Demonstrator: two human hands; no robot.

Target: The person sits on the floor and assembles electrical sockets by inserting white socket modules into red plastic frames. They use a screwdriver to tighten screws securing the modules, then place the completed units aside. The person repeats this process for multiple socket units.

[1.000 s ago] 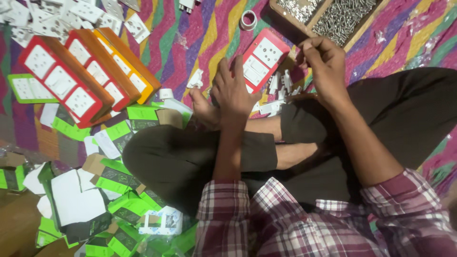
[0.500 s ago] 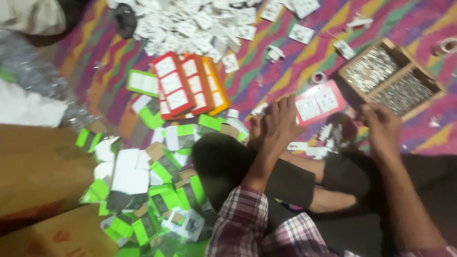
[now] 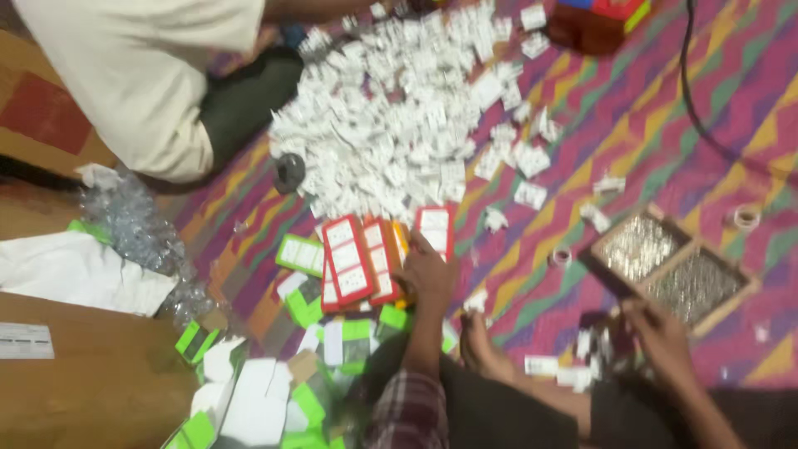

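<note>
red-framed and white at its face, the card [image 3: 435,230] in the left hand [image 3: 426,273] stands on end near the middle of the frame, its long axis running up and down the picture with the top edge toward the white heap. the fingers close round its lower end, so most of the card shows above them; the grip looks snug, though blur hides the fingertips. just left of the hand stands a row of like red cards [image 3: 359,259], leaning and touching one another, with an orange one among them.

the right hand [image 3: 662,334] sits at the lower right, fingers curled loosely at the near corner of a wooden tray [image 3: 617,287] holding two piles of small silvery parts; whether it holds anything i cannot tell.

further out, a heap of small white packets [image 3: 399,125] fills the upper middle, green and white boxes [image 3: 249,391] lie at the lower left, and all rests on a striped mat [image 3: 657,125]. another person in a pale shirt [image 3: 141,75] sits at the upper left.
</note>
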